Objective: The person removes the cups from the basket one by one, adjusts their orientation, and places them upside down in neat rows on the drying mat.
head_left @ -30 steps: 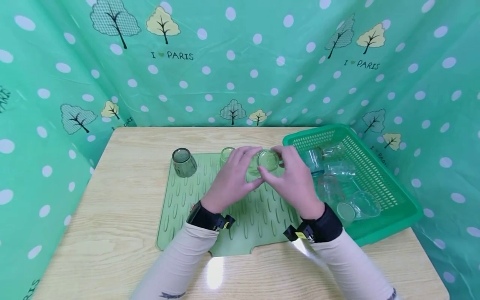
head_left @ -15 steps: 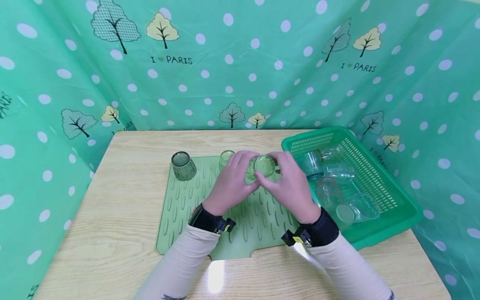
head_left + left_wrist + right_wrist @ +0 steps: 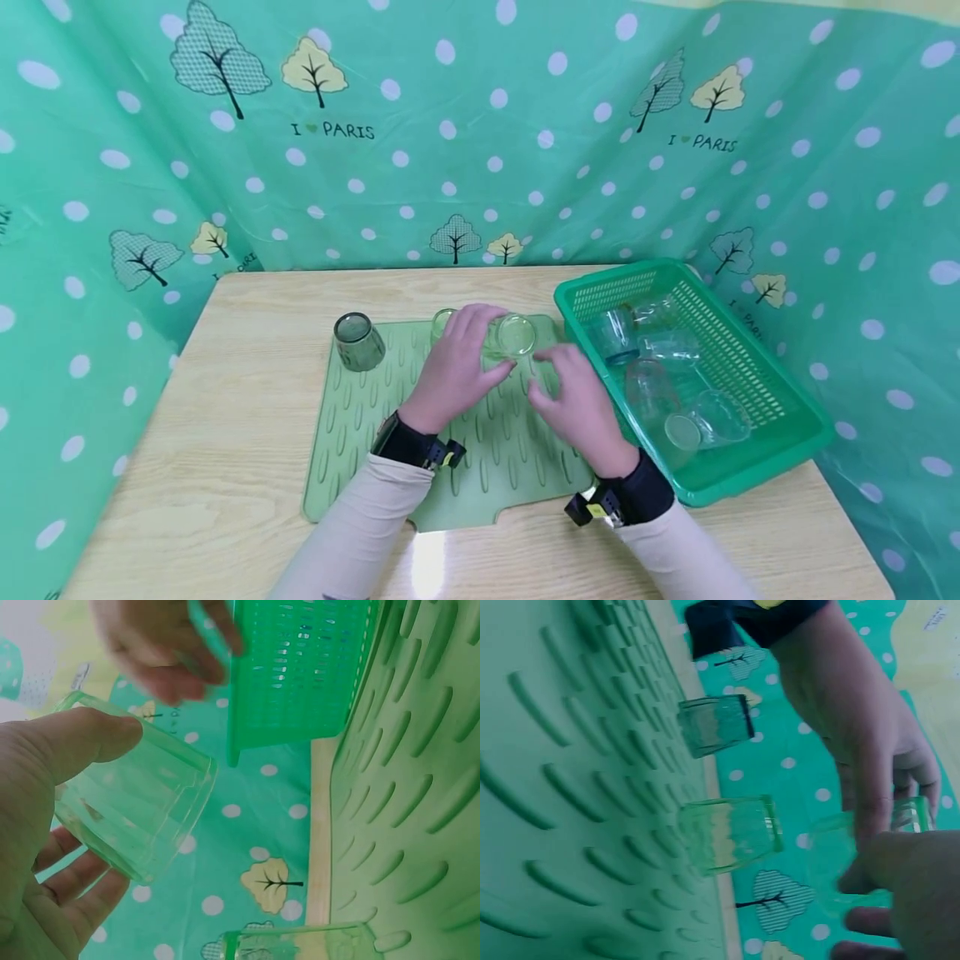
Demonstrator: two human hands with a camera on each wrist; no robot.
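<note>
Resting in left grip (image 3: 454,367): glass (image 3: 512,337)

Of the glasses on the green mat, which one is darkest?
The dark green glass at the mat's far left corner, upside down and untouched; the other two are pale and clear.

Light wood-grain table (image 3: 247,433), seen from above. Green ribbed drying mat (image 3: 360,442) is laid flat at the centre, its front edge near the table's front edge, a notch cut in that edge. Green plastic basket (image 3: 757,367) is set on the right side, touching or just beside the mat's right edge, reaching close to the right edge of the table. Bare wood is left along the left side and the back edge. A glare spot is seen at the front edge.
</note>
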